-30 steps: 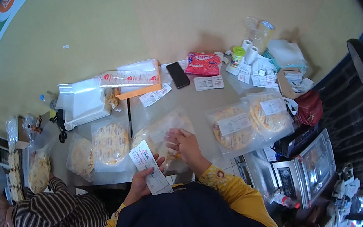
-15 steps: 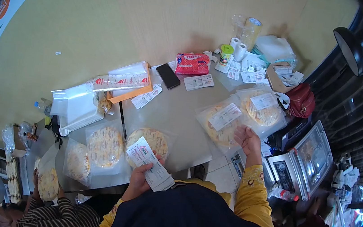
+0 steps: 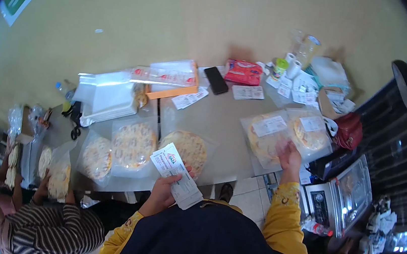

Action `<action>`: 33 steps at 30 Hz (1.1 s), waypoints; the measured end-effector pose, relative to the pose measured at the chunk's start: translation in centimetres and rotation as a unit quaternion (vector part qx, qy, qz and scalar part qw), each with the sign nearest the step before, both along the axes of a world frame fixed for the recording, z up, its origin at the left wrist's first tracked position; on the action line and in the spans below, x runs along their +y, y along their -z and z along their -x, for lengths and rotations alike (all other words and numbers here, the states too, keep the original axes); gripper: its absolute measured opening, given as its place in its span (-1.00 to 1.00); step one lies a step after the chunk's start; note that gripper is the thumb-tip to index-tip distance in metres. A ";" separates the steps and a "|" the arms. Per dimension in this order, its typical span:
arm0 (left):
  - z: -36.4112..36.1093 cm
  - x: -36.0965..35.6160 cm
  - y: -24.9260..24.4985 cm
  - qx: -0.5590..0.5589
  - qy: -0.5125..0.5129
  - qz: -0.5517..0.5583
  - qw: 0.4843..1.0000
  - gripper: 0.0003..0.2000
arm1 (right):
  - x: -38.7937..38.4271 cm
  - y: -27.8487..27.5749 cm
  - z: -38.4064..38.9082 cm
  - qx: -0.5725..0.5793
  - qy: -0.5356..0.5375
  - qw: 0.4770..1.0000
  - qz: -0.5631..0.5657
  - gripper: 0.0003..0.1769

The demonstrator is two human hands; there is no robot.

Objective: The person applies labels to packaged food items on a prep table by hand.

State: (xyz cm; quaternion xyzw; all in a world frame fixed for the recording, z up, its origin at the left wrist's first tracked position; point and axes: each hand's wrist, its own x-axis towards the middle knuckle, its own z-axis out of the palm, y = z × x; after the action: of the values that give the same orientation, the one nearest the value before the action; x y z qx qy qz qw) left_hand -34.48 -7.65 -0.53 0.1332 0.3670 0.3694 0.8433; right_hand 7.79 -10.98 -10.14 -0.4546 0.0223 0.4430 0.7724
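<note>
White cards (image 3: 177, 174), likely light and bendy, sit in the left hand's (image 3: 164, 189) grip. A bagged pizza (image 3: 262, 144) on the table (image 3: 226, 130), probably breakable, wants support beneath; at its edge, contact unclear, the right hand (image 3: 289, 156) hangs loosely unclenched.

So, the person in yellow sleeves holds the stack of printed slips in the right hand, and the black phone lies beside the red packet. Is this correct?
Wrong hand: the head view shows the stack of printed slips in the left hand. The black phone does lie beside the red packet.
</note>
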 end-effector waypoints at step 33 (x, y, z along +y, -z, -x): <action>10.9 -1.8 3.3 0.135 -0.160 -0.056 0.976 -0.71 | 3.4 -0.4 26.1 -0.275 -0.422 0.847 0.168 -0.81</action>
State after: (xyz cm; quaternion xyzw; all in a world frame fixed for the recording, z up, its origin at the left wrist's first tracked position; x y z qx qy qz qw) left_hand -45.34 -9.48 -3.86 0.1685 0.4731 0.4978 0.7070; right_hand -18.30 -7.62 -9.72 -0.6463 -0.3111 0.5724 0.3974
